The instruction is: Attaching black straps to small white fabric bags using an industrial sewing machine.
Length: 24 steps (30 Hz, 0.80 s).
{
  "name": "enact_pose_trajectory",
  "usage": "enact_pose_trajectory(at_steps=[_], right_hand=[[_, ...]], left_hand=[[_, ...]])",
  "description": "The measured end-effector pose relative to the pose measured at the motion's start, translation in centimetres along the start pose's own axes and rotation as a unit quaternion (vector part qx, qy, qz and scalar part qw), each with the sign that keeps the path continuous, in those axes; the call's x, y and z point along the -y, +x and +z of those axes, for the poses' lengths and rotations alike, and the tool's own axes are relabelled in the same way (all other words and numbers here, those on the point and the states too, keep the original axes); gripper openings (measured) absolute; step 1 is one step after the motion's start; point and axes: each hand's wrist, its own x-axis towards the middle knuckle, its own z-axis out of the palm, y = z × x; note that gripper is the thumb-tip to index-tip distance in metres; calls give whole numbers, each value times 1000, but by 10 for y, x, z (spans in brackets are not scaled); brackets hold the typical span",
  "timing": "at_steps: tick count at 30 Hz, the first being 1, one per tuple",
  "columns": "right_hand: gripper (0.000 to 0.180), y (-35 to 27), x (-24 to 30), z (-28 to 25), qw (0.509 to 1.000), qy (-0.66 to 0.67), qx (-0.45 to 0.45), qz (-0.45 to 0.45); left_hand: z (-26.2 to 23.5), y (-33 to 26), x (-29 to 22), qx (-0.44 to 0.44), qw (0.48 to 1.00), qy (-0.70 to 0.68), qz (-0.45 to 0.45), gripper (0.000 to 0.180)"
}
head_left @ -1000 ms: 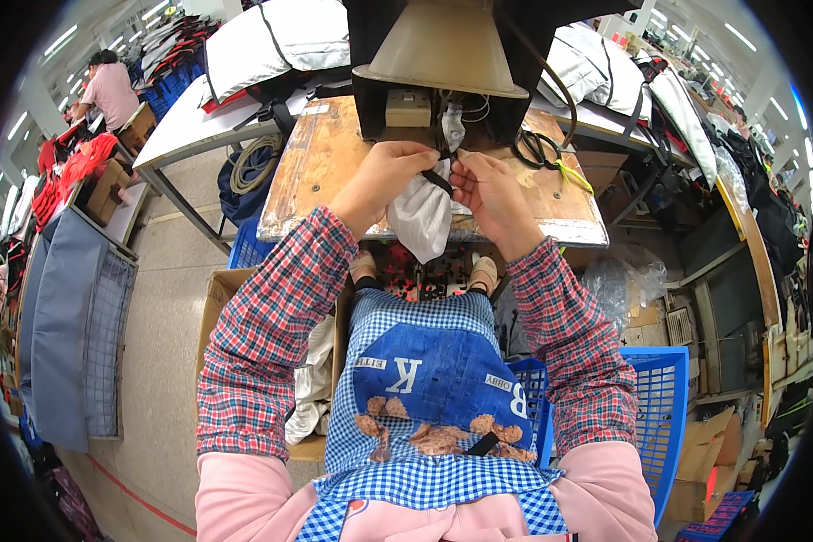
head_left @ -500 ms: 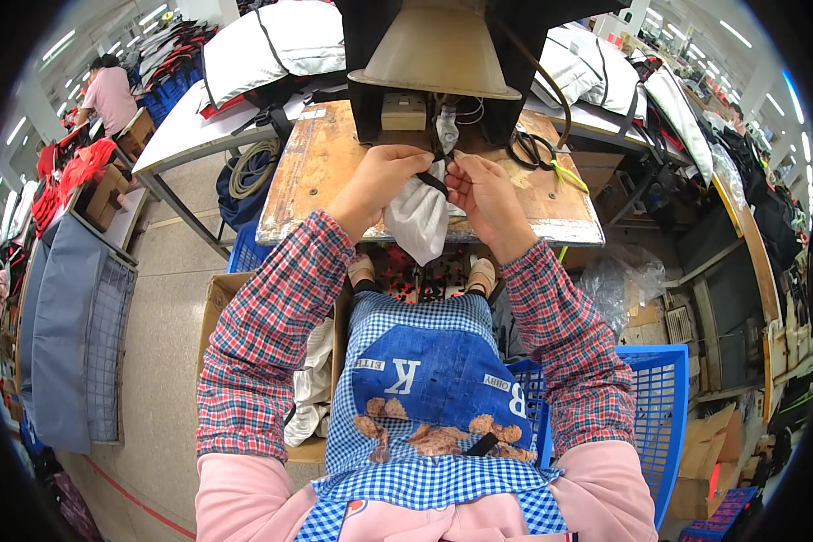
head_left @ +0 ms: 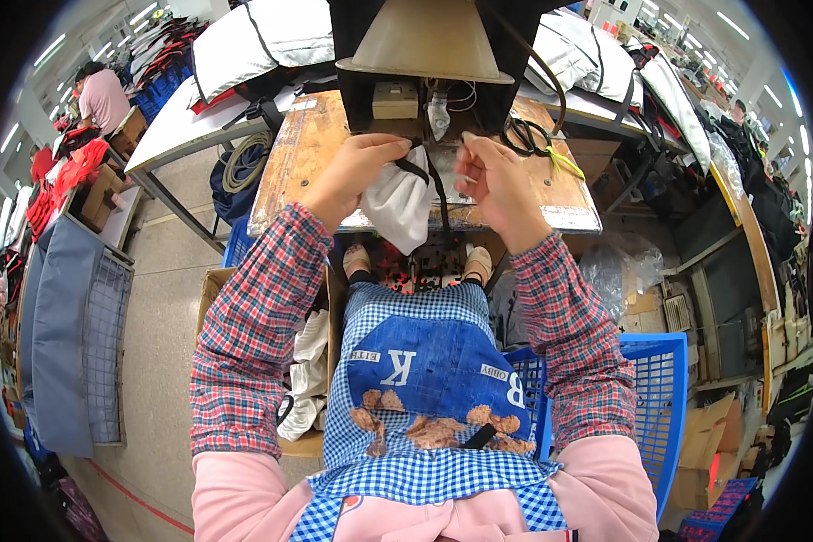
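My left hand (head_left: pixel 357 172) pinches a black strap (head_left: pixel 413 168) at the top of a white cloth piece (head_left: pixel 397 212), which hangs over the front edge of a worn wooden work board (head_left: pixel 289 172). One end of the strap dangles loose to the right of the cloth. Apart from it, my right hand (head_left: pixel 504 185) is raised over the board, fingers curled and thumb against the forefinger; anything between them is too small or blurred to make out. Behind both hands stands a black-housed machine with a beige cone-shaped hood (head_left: pixel 425 45).
Black-handled scissors (head_left: pixel 526 135) with a yellow tie lie at the board's right. A cardboard box (head_left: pixel 312 443) with white cloth pieces stands left of my legs, a blue plastic basket (head_left: pixel 664 397) on the right. White padded goods (head_left: pixel 262 41) cover the side tables.
My hands have moved apart, the left going left with the cloth and strap, the right going right. A strap end now hangs free between them.
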Motion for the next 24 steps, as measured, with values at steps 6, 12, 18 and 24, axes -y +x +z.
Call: enact_pose_trajectory(at_steps=[6, 12, 18, 24], right_hand=[[29, -38, 12, -2, 902, -430, 40, 2], [23, -32, -13, 7, 963, -262, 57, -27], [21, -20, -23, 7, 973, -230, -1, -35], [21, -12, -22, 7, 981, -187, -26, -35]], left_hand=[[-24, -12, 4, 98, 993, -19, -68, 28], [-19, -12, 3, 136, 988, 11, -66, 27], [-16, 2, 4, 108, 991, 41, -63, 28], [-12, 11, -1, 106, 991, 53, -54, 28]])
